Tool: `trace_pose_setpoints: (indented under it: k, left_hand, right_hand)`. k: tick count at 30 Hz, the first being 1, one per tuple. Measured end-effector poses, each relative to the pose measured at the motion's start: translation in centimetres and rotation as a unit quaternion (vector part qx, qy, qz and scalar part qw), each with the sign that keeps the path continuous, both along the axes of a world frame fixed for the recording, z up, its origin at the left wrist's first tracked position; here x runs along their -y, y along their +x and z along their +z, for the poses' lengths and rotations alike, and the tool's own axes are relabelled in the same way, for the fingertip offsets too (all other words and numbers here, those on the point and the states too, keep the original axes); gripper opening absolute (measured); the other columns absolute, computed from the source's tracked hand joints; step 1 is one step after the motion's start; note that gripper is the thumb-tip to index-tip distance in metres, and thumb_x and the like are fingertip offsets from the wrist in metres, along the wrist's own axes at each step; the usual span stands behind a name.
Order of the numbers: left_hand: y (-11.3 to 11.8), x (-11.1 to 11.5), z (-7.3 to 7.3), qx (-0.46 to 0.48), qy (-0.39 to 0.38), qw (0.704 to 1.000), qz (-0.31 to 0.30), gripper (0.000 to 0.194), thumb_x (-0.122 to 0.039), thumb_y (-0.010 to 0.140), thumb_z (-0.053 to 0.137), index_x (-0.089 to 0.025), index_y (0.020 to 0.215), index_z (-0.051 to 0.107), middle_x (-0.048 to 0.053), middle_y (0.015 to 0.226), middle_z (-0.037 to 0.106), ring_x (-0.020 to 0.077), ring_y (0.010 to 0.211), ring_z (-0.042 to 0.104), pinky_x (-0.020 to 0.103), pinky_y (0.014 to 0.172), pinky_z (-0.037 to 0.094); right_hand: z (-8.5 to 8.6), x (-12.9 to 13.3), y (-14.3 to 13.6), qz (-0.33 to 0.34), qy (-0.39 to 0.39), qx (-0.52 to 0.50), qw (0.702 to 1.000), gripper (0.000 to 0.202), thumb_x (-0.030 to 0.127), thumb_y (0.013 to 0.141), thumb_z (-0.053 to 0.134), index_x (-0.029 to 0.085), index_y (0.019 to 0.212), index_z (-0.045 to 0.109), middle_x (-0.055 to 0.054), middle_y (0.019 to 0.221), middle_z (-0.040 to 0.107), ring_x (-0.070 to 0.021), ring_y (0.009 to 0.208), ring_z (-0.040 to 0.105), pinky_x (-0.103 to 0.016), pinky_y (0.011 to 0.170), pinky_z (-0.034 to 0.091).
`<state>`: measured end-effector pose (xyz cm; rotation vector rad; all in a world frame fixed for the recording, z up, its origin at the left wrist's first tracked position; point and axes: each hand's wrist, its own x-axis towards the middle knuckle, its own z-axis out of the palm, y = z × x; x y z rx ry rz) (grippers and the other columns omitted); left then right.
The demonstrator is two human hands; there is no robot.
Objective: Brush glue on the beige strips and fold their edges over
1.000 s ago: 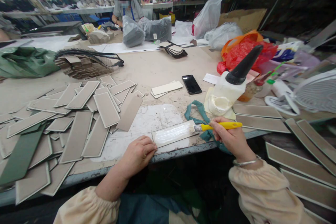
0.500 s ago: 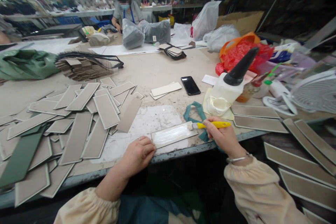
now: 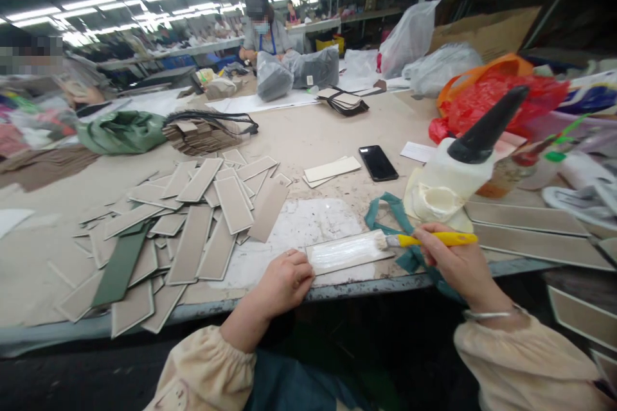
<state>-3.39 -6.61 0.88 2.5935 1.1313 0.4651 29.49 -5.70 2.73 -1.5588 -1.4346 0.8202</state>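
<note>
My right hand is closed around the yellow handle of a brush. The bristles touch the right end of a flat panel whose top is coated with wet, shiny white stuff. At the panel's left end, my left hand has its fingers curled together on the edge, pressing or pinching the corner. Beyond the brush stands a white bottle with a black cone top, beside a cup-like opening smeared with cream glue. A teal strip lies crumpled behind the panel.
Many beige panels are heaped on the left, with a green one. A phone and two pale strips lie behind. More panels line the right. A person sits across the table.
The camera view has turned left, so everything sits further right in the picture. The brush stays at the panel's right end, and both hands keep their holds.
</note>
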Motion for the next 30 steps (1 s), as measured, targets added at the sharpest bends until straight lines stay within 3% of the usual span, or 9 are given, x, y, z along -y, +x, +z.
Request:
trace_pose_setpoints:
  k: [4,7,10,13,17,20,24,27,30]
  left_hand:
    - [-0.7,-1.1,0.1,0.055,0.022,0.997,0.047,0.015,-0.021,0.087,0.055,-0.019,0.078,0.067,0.005,0.081,0.064,0.0165,0.079,0.06,0.029,0.073,0.05]
    - [-2.3,-3.0,0.1,0.051,0.108,0.972,0.202,0.015,-0.025,0.088,0.055,-0.018,0.092,0.068,0.008,0.096,0.066,0.0209,0.091,0.06,0.036,0.086,0.048]
    - [-3.9,-4.8,0.3,-0.062,0.118,0.934,0.331,0.026,-0.03,0.083,0.062,-0.017,0.106,0.065,0.015,0.113,0.061,0.029,0.103,0.056,0.045,0.091,0.045]
    - [-4.5,-5.7,0.4,-0.153,0.086,0.907,0.384,0.033,-0.032,0.081,0.065,-0.016,0.109,0.062,0.018,0.118,0.058,0.0334,0.107,0.053,0.047,0.088,0.045]
    - [-4.6,-6.0,0.3,-0.151,0.087,0.898,0.404,0.035,-0.026,0.081,0.062,-0.016,0.114,0.061,0.017,0.112,0.062,0.0331,0.104,0.055,0.046,0.085,0.046]
    - [-5.3,-6.3,0.1,-0.054,0.083,0.901,0.422,0.039,-0.021,0.081,0.058,-0.017,0.119,0.061,0.015,0.105,0.066,0.0295,0.097,0.06,0.043,0.083,0.048]
    - [-6.1,-5.8,0.6,0.207,0.06,0.872,0.439,0.032,-0.031,0.082,0.056,-0.018,0.107,0.07,0.008,0.098,0.071,0.0228,0.091,0.065,0.036,0.084,0.049]
    - [-5.1,-4.3,0.8,0.369,-0.06,0.826,0.422,0.039,-0.046,0.076,0.065,-0.016,0.098,0.074,0.006,0.087,0.072,0.0197,0.08,0.065,0.03,0.072,0.051]
    - [-2.6,-2.6,0.3,0.443,-0.17,0.802,0.362,0.039,-0.048,0.071,0.071,-0.015,0.092,0.075,0.006,0.086,0.072,0.0173,0.077,0.064,0.025,0.066,0.049]
  right_hand:
    - [0.0,-0.3,0.0,-0.081,0.034,-0.145,0.985,0.029,0.052,0.084,0.061,0.023,0.081,0.06,0.001,0.053,0.05,-0.0132,0.045,0.046,-0.027,0.04,0.034]
    - [-0.1,-0.3,-0.6,-0.099,0.06,-0.183,0.976,0.027,0.051,0.083,0.064,0.024,0.084,0.062,0.0,0.058,0.054,-0.0127,0.048,0.048,-0.026,0.041,0.035]
    - [-0.1,-0.2,-1.2,-0.093,0.068,-0.19,0.975,0.029,0.052,0.081,0.065,0.023,0.085,0.062,0.001,0.058,0.054,-0.0124,0.049,0.049,-0.025,0.043,0.038]
    - [-0.1,-0.1,-1.6,-0.086,0.064,-0.174,0.979,0.029,0.052,0.082,0.064,0.023,0.085,0.062,0.0,0.058,0.055,-0.0134,0.048,0.049,-0.027,0.043,0.04]
    - [0.1,0.1,-1.7,-0.079,0.063,-0.153,0.983,0.027,0.051,0.084,0.062,0.024,0.085,0.062,-0.001,0.059,0.056,-0.0151,0.048,0.051,-0.028,0.043,0.042]
    - [0.1,0.1,-1.7,-0.076,0.074,-0.142,0.984,0.028,0.05,0.084,0.061,0.023,0.086,0.061,0.0,0.06,0.057,-0.0151,0.049,0.053,-0.028,0.043,0.044]
    - [-0.2,0.3,-1.8,-0.081,0.146,-0.108,0.98,0.023,0.043,0.086,0.061,0.023,0.097,0.063,-0.001,0.071,0.064,-0.0156,0.056,0.059,-0.03,0.053,0.052]
    - [-0.5,0.5,-2.2,-0.049,0.217,-0.062,0.973,0.017,0.036,0.088,0.06,0.025,0.099,0.065,-0.005,0.088,0.07,-0.0187,0.069,0.066,-0.036,0.069,0.056]
    - [-0.7,0.6,-2.8,0.002,0.236,-0.049,0.97,0.012,0.029,0.088,0.059,0.026,0.1,0.063,-0.006,0.102,0.07,-0.0224,0.092,0.068,-0.04,0.086,0.054]
